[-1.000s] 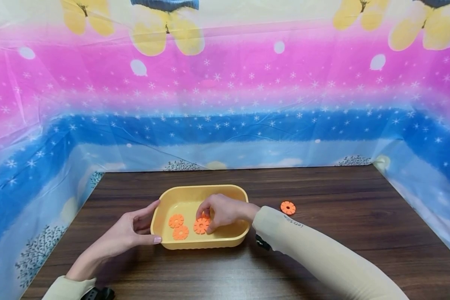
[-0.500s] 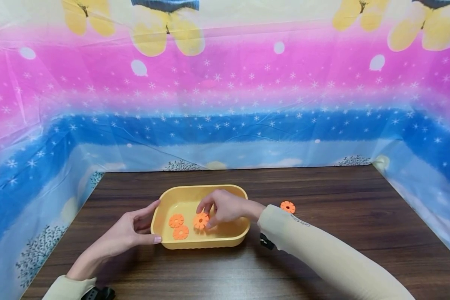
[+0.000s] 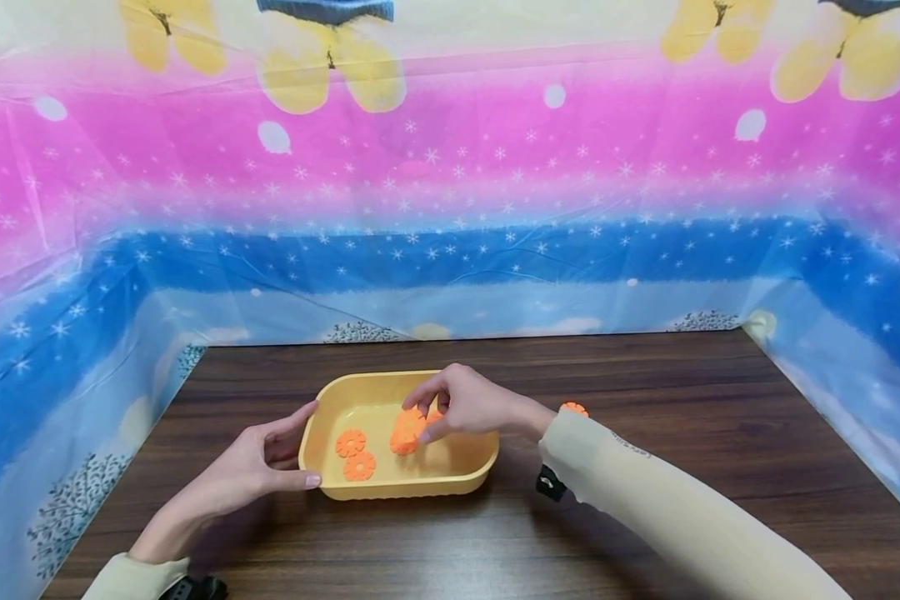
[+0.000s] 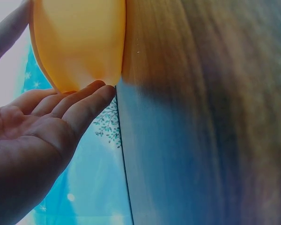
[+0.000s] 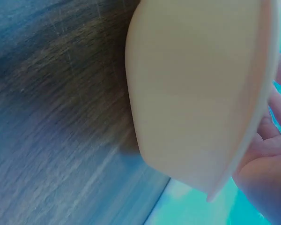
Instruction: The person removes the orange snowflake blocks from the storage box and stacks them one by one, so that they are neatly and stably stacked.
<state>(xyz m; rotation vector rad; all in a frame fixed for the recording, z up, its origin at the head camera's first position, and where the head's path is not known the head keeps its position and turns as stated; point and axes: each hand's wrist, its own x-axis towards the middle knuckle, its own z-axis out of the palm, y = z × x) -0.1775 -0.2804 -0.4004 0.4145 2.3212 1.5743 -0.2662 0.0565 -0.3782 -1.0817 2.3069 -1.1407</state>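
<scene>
A yellow rectangular tub (image 3: 397, 490) with rounded corners stands on the table. My left hand (image 3: 258, 462) holds its left end, thumb at the near corner and fingers along the outer wall; the left wrist view shows these fingers (image 4: 82, 101) against the yellow side. Over the inside of the tub, my right hand (image 3: 468, 404) pinches orange notched plastic discs (image 3: 407, 432), which overlap and blur together. Two more orange discs (image 3: 358, 467) lie on the tub floor at left. In the right wrist view the tub's outer wall (image 5: 196, 93) hides part of my right hand (image 5: 267, 154).
Another orange disc (image 3: 574, 409) lies on the dark wooden table (image 3: 645, 375) to the right of the tub, partly covered by my right sleeve (image 3: 607, 467). A patterned pink and blue cloth (image 3: 450, 192) hangs along the back and sides of the table.
My right hand has risen from the tub floor and shifted slightly right, lifting orange discs with it. My left hand stays on the tub's left end.
</scene>
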